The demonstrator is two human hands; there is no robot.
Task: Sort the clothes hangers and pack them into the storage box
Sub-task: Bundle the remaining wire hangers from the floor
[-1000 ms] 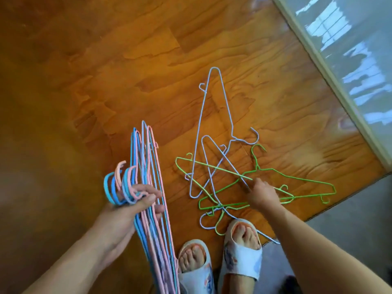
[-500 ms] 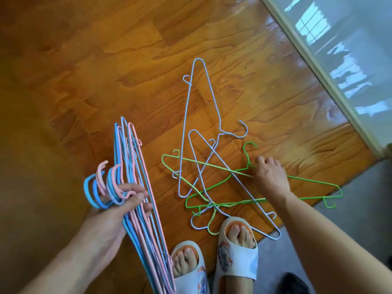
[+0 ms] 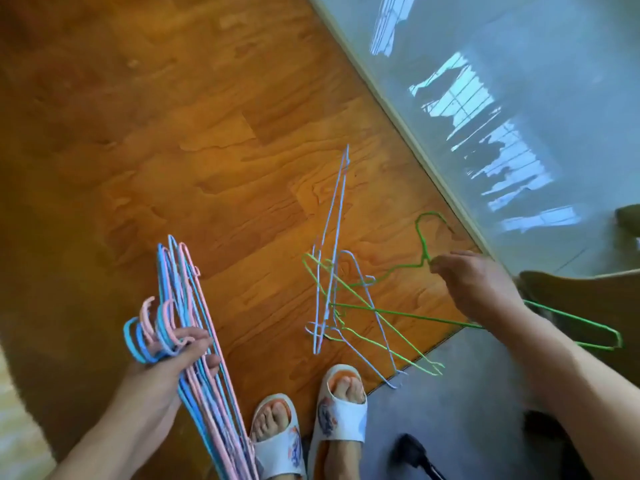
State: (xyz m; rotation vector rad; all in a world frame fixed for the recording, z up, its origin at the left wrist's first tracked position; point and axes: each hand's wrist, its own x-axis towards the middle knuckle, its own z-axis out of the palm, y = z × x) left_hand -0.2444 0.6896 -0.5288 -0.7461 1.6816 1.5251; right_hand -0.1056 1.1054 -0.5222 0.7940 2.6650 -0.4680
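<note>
Hangers filled your left hand, its grip closed around a bundle of pink and blue hangers just below their hooks. Your right hand pinched a green hanger at its neck, lifted partly off the wooden floor. Light blue hangers and another green one tangled beside it, near your slippers.

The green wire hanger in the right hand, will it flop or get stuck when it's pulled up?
Probably stiff: the thin green wire hanger keeps its shape, pinched by the right hand. Likely light. It may snag, since it crosses the pale blue wire hangers.
</note>
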